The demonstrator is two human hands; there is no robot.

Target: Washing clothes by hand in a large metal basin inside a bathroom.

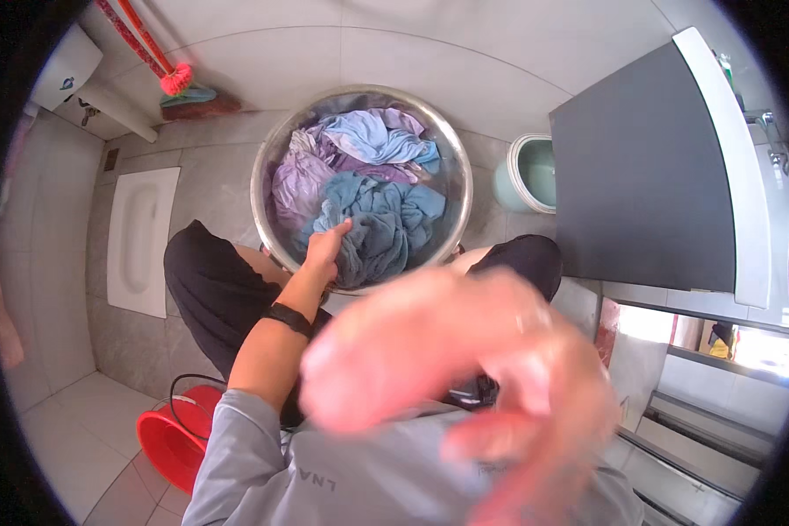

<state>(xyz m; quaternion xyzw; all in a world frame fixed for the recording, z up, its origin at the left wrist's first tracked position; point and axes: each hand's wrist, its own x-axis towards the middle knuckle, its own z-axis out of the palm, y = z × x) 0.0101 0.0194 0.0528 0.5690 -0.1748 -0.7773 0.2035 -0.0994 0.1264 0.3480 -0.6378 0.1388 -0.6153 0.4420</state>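
A large round metal basin (463, 197) stands on the floor between my knees, with wet-looking cloths in it. My left hand (327, 250) is on a grey-blue towel-like cloth (378, 240) at the basin's near left, its thumb on top and its fingers partly hidden in the folds. Behind lie a light blue cloth (368, 135) and lilac cloths (299, 181). My right hand (473, 355) is raised close to the camera in front of my chest, badly blurred, with its fingers curved. Nothing shows between its thumb and fingers.
A pale green bucket (513, 174) stands right of the basin, beside a dark grey cabinet (644, 177). To the left, a squat toilet (143, 240) is set in the tiled floor. A red bucket (161, 440) is at lower left. A broom (200, 108) leans at the back wall.
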